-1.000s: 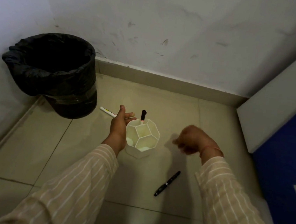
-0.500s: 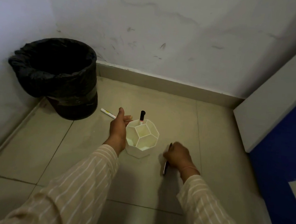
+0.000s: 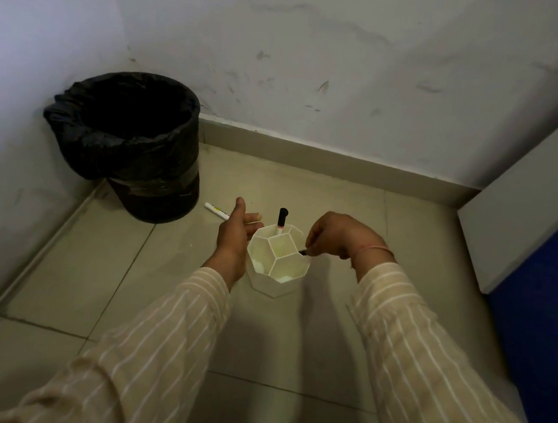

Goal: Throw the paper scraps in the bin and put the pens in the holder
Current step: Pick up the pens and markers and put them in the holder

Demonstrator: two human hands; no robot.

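Observation:
A white honeycomb pen holder (image 3: 275, 280) stands on the tiled floor. One black-capped pen (image 3: 282, 219) stands upright in its far compartment. My left hand (image 3: 233, 237) grips the holder's left side. My right hand (image 3: 337, 236) holds a black pen (image 3: 303, 252), its tip at the holder's right rim; most of that pen is hidden by my fingers. A white marker (image 3: 216, 211) lies on the floor just left of my left hand. The black-lined bin (image 3: 130, 140) stands in the left corner. No paper scraps show on the floor.
Walls close the space behind and on the left. A white panel (image 3: 529, 210) with a blue surface (image 3: 556, 309) beside it stands at the right. Striped sleeves cover both forearms in the foreground.
My right hand picked the black pen up from the floor and carried it up to the holder's right rim. My left hand stayed on the holder.

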